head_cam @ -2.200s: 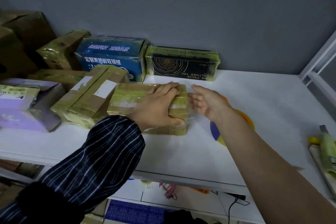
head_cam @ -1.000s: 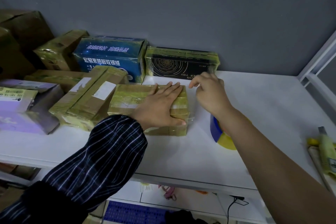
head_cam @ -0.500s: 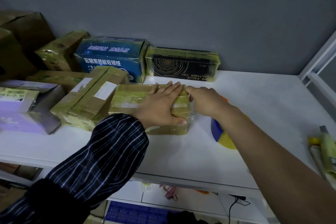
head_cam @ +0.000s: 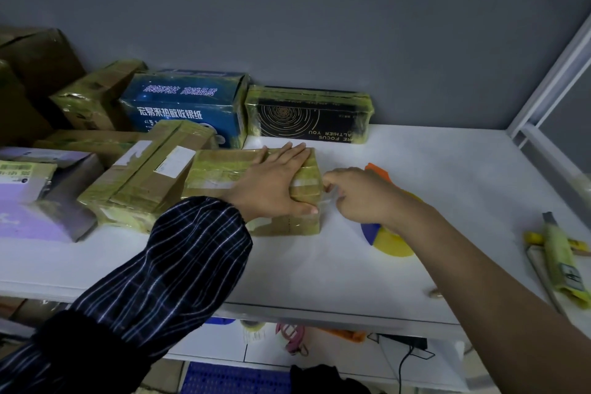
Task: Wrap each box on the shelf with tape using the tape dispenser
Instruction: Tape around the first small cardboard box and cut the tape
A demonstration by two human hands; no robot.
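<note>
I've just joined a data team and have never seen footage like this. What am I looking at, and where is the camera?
There is no machine here. A person works with bare hands, and every picture comes from one camera worn on their head. It looks forward and down, so you see their own arms.

The left hand, in a striped sleeve, presses flat on a taped box on a white shelf. The right hand is at the box's right end with its fingers curled, and it seems to be pinching clear tape. A blue and yellow tape dispenser lies partly hidden under that wrist.

More taped boxes stand behind and to the left, among them a blue box and a black box.
</note>
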